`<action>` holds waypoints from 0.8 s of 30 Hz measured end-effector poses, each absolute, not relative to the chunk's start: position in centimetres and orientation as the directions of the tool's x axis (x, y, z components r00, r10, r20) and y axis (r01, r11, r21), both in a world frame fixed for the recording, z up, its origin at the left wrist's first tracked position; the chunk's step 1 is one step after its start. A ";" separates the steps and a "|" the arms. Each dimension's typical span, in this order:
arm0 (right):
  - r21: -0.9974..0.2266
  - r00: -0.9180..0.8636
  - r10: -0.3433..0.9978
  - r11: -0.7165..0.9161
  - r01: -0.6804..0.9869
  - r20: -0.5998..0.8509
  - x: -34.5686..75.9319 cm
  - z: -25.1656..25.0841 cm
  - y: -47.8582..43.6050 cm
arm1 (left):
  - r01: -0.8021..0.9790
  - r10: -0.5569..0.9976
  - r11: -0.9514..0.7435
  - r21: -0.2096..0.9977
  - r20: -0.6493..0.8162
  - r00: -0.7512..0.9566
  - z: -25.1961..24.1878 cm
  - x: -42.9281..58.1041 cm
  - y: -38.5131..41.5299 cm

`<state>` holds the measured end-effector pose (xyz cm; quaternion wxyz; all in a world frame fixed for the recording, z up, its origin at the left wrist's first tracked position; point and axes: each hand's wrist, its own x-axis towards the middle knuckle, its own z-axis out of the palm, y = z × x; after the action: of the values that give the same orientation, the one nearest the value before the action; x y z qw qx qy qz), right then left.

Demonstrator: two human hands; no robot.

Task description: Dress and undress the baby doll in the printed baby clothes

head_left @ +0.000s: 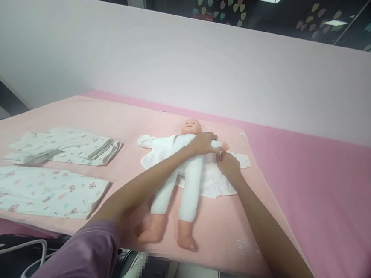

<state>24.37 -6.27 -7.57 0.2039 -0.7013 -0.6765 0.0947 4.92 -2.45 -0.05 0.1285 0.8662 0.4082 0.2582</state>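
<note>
A baby doll with a white cloth body lies on its back, its feet toward me. Under it a white baby shirt is spread open, with one sleeve out to each side. My left hand reaches across the doll's chest, its fingers curled around the doll's upper arm at the right. Close beside it, my right hand is closed in a pinch at the doll's forearm, just below the doll's small hand. What its fingertips hold is too small to make out.
Folded printed baby clothes lie at the left, with another folded printed piece nearer me. A peach sheet covers the pink padded surface. A white wall stands behind. A white cable hangs at the lower left.
</note>
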 end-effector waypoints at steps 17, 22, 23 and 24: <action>-0.520 0.027 0.927 0.185 0.834 0.373 25.7 -4.7 -6.9 | 0.535 0.572 -0.814 0.227 0.147 0.807 -0.4 4.6 -0.9; -0.356 -0.027 0.943 0.152 0.922 0.331 22.4 -3.8 -6.3 | 0.461 0.649 -0.755 0.467 0.427 0.629 -1.3 4.9 -0.7; -0.341 -0.042 0.947 0.156 0.927 0.319 21.3 -3.6 -6.1 | 0.469 0.677 -0.732 0.493 0.459 0.575 -1.3 5.4 -0.6; -0.337 -0.057 0.949 0.165 0.927 0.309 20.5 -3.4 -6.0 | 0.470 0.693 -0.720 0.512 0.487 0.532 -1.2 5.7 -0.6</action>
<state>20.52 -6.05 -3.44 0.2340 -0.6457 -0.7265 0.0239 5.69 -0.65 -1.22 0.1613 0.8602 0.3379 0.3462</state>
